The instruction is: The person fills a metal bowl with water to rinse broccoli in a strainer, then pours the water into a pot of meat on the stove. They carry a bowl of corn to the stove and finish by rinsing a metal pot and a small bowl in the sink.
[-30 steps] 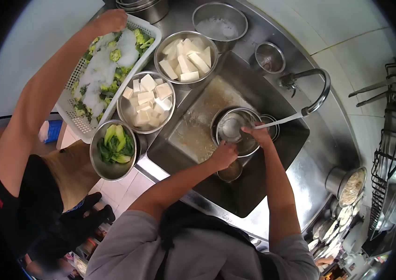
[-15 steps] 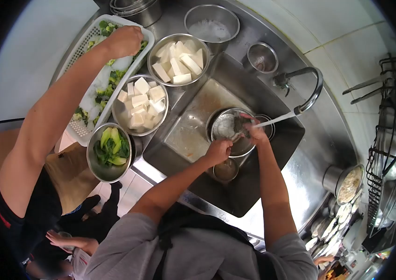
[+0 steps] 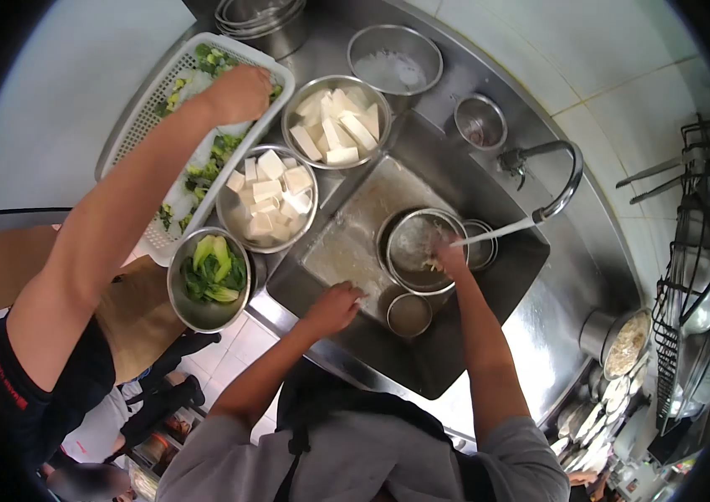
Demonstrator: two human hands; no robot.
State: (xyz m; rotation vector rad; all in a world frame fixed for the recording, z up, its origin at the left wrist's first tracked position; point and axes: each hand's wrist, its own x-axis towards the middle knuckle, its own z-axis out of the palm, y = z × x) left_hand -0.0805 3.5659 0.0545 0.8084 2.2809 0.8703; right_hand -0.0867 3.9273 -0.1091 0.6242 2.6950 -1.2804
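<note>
In the sink [image 3: 342,197], a metal bowl [image 3: 405,283] sits under the running tap [image 3: 568,180]. My right hand [image 3: 450,256] reaches into it beneath the water stream; its fingers are blurred and partly hidden by splashing water. A small yellowish bit [image 3: 433,266] shows by its fingertips. Over the near left part of the sink, my left hand [image 3: 334,309] is away from the bowl, fingers curled together; what they hold, if anything, is too small to name. A small round metal cup [image 3: 409,315] stands between my hands, and another round container [image 3: 480,244] is right of the bowl.
Left of the sink stand bowls of white tofu blocks [image 3: 337,121] [image 3: 267,197] and one of leafy greens [image 3: 215,268]. Another person's hand [image 3: 242,94] reaches into a white basket [image 3: 284,79] of broccoli. A wire rack [image 3: 694,259] with utensils hangs at right.
My left hand has moved away from the bowl, toward the lower left. My right hand stays at the bowl, now lower in it; the grey mass between my hands is no longer visible.
</note>
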